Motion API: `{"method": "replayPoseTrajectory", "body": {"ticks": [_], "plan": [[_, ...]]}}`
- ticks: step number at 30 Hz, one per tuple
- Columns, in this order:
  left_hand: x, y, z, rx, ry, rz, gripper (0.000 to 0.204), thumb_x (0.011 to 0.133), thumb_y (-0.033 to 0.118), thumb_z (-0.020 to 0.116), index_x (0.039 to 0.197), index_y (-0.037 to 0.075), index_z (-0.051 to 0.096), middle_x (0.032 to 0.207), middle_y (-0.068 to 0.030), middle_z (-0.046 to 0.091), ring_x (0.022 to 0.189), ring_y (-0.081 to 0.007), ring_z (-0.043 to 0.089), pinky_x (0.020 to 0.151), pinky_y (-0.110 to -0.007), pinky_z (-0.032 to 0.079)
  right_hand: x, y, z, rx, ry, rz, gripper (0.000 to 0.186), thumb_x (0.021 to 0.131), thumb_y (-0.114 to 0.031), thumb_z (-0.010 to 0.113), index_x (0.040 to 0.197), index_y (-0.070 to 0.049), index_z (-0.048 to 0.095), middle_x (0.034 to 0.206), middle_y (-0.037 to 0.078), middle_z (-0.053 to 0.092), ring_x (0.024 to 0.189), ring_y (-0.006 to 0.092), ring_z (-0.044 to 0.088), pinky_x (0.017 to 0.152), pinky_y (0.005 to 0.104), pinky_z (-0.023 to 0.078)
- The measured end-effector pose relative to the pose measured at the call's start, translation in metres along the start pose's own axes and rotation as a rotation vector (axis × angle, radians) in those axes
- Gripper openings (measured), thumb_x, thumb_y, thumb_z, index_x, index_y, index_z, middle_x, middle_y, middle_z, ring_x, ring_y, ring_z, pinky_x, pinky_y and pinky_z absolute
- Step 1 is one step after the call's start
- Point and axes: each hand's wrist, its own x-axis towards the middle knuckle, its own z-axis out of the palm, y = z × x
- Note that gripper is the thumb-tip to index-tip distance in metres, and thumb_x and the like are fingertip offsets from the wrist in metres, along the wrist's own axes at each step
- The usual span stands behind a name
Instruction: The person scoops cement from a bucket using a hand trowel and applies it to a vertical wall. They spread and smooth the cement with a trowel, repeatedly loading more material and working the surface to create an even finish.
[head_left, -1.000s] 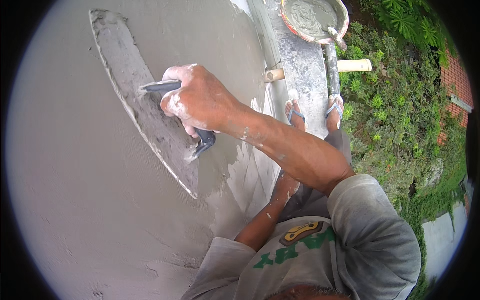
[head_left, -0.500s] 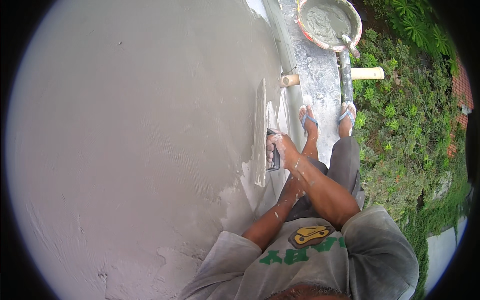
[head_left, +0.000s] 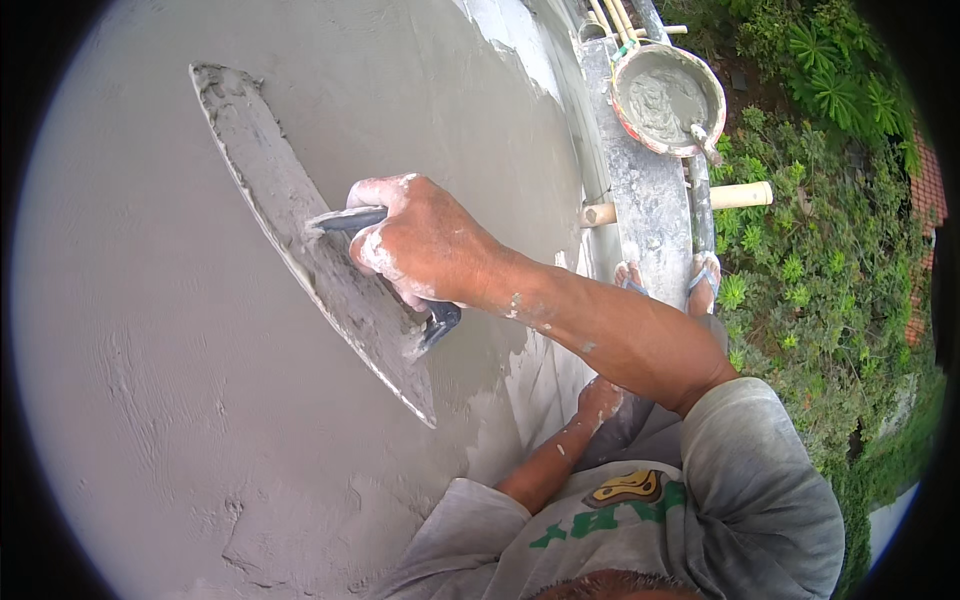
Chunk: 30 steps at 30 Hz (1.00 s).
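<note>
My right hand, smeared with wet plaster, grips the dark handle of a long steel trowel. The trowel's blade lies flat against the grey wet-plastered wall, running from upper left to lower right and coated with mortar. My left hand is low down by my thigh, close to the wall's edge; its fingers are partly hidden behind my right forearm.
A round pan of wet mortar sits on a narrow grey plank under my sandalled feet. A bamboo pole crosses beneath the plank. Green shrubs lie far below on the right.
Half a second ago the trowel was low by the wall's right edge near my feet. It has since swung back up and left onto the wall, where it was a second ago.
</note>
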Motion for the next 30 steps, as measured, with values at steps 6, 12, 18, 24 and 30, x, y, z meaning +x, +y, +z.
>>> {"method": "replayPoseTrajectory", "body": {"ticks": [6,12,18,24,30], "plan": [[0.012,0.001,-0.007,0.024,0.037,0.049,0.043,0.090,0.032,0.047,0.124,0.007,0.051,0.120,-0.0211,0.059,0.114,-0.0355,0.055,0.096,-0.046,0.042,-0.033,0.042,0.010,-0.340,-0.114,-0.545,0.016,0.071,-0.001,0.061,0.087,0.000,0.059,0.070,0.009,0.057,0.052,0.0129,0.053,0.050,0.0290,0.041],[0.009,0.005,-0.010,-0.006,0.030,0.017,0.044,0.090,0.033,0.047,0.125,0.008,0.051,0.120,-0.0211,0.059,0.115,-0.0352,0.054,0.097,-0.046,0.042,-0.058,0.080,-0.065,0.469,0.172,0.156,0.036,0.081,-0.012,0.062,0.113,0.003,0.056,0.082,0.007,0.065,0.062,0.0139,0.059,0.055,0.0279,0.049],[0.006,0.015,-0.003,-0.069,0.026,0.076,0.039,0.092,0.031,0.044,0.121,0.007,0.053,0.113,-0.0222,0.061,0.108,-0.0392,0.057,0.092,-0.046,0.043,-0.059,0.106,-0.105,0.939,0.609,0.188,0.040,0.089,-0.021,0.060,0.121,0.000,0.055,0.085,0.006,0.064,0.062,0.0140,0.059,0.050,0.0274,0.051],[0.008,0.000,-0.004,-0.075,0.093,0.045,0.036,0.090,0.031,0.048,0.119,0.010,0.055,0.110,-0.0183,0.063,0.106,-0.0370,0.058,0.091,-0.044,0.044,-0.022,0.060,-0.141,0.455,-0.010,-0.112,0.026,0.091,-0.029,0.060,0.105,-0.007,0.057,0.074,0.005,0.059,0.059,0.0129,0.059,0.052,0.0261,0.049],[0.001,0.000,-0.030,-0.111,0.089,-0.005,0.037,0.090,0.031,0.048,0.119,0.009,0.054,0.111,-0.0184,0.063,0.107,-0.0368,0.058,0.092,-0.044,0.044,0.042,-0.041,-0.071,-0.446,0.349,-0.243,0.041,0.086,-0.047,0.066,0.078,-0.007,0.059,0.056,0.000,0.048,0.044,0.0072,0.046,0.041,0.0214,0.034]]}}
